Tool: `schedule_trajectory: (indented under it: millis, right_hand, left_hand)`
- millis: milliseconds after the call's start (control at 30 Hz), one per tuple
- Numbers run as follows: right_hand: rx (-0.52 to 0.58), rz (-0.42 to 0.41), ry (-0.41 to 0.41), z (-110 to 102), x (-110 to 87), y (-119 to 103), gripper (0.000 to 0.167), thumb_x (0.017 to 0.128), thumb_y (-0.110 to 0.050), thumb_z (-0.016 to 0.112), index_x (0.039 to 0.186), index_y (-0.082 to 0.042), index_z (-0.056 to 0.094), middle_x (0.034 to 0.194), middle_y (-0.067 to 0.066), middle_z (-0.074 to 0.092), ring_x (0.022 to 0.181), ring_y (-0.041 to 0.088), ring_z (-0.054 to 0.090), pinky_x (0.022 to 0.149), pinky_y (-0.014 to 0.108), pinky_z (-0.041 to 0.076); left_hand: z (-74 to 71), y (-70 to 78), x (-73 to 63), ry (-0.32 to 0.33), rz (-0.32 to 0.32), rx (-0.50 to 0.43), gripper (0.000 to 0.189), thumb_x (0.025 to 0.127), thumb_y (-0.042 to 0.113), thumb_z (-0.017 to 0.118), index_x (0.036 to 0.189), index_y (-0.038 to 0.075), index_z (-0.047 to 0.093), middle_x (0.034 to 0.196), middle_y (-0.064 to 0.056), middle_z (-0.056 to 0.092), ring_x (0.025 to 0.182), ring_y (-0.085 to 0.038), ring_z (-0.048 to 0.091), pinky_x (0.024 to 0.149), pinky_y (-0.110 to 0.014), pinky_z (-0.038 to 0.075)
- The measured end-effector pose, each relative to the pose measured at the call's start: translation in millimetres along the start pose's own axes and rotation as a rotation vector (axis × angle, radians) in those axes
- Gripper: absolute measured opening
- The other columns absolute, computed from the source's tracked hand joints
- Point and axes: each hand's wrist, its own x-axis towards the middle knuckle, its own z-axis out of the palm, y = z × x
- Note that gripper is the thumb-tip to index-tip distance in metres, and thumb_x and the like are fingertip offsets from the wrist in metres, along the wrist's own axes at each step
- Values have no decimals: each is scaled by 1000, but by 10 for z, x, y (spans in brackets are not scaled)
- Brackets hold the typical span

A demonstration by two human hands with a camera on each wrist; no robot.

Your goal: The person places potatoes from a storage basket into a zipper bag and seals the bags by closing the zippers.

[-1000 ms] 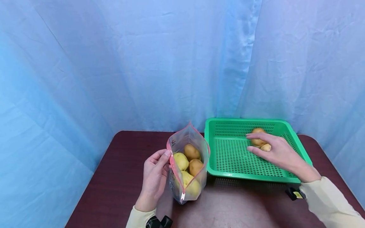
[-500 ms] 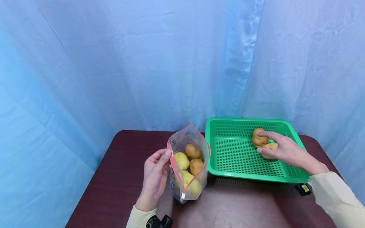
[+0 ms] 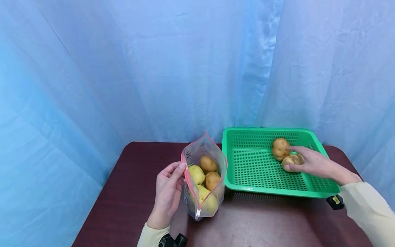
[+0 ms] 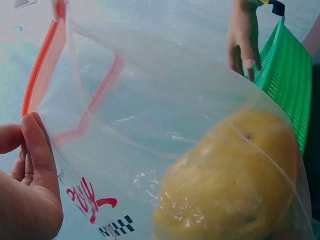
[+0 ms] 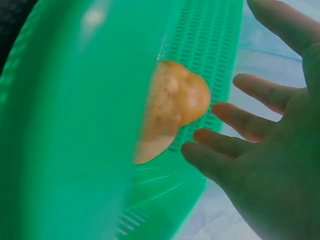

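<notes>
My left hand point(image 3: 169, 188) pinches the pink zip edge of a clear zip bag point(image 3: 219, 199), holding its mouth wide. Inside it lie yellow pears point(image 3: 196, 175) and brown potatoes point(image 3: 208, 164); the left wrist view shows one large pear point(image 4: 235, 175) through the plastic. Over the right part of the green basket point(image 3: 254, 188) reaches my right hand point(image 3: 318, 165), fingers spread. Its thumb overlaps the nearer potato point(image 3: 291, 159) in the head view. A second, lumpy potato point(image 3: 280, 149) lies right behind. In the right wrist view the basket wall partly hides the potatoes point(image 5: 172, 105).
The basket stands on the dark red-brown table point(image 3: 123, 199), just right of the bag. Light blue curtains point(image 3: 185, 68) hang behind and beside the table. A small black device point(image 3: 335, 201) sits at my right wrist, by the basket's front corner.
My right hand has moved right and lower over the basket, onto the nearer potato, uncovering the potato behind. The left hand and the bag stay in place.
</notes>
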Motion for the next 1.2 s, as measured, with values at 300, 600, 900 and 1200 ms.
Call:
schedule_trajectory:
  millis: [300, 600, 900, 1200]
  right_hand:
    - [18, 15, -78, 59, 4, 131, 85, 94, -38, 77, 149, 13, 38, 142, 38, 48, 125, 56, 50, 88, 61, 52]
    - [33, 35, -119, 101, -6, 145, 87, 93, -39, 77, 151, 12, 36, 147, 41, 42, 130, 61, 43, 90, 69, 48]
    - [-28, -15, -104, 147, 2, 1, 91, 86, -51, 82, 149, 5, 47, 146, 33, 49, 133, 56, 45, 94, 68, 47]
    - [-58, -8, -141, 180, 47, 74, 94, 82, -47, 86, 150, 3, 46, 148, 32, 48, 132, 57, 44, 92, 68, 49]
  left_hand:
    - [-12, -12, -7, -7, 2, -9, 6, 101, 6, 67, 99, 6, 72, 84, -2, 68, 71, -9, 63, 63, -19, 55]
    - [-11, -26, -3, -17, 13, -21, 8, 101, 5, 66, 98, 7, 73, 84, -2, 68, 71, -9, 63, 62, -18, 55]
    - [-2, -23, 0, -19, 19, -39, 11, 101, 3, 64, 97, 8, 72, 82, -1, 68, 69, -8, 64, 61, -18, 55]
    - [-10, -26, 1, -16, 16, -27, 9, 101, 5, 65, 98, 8, 73, 83, -1, 68, 69, -8, 63, 61, -18, 55]
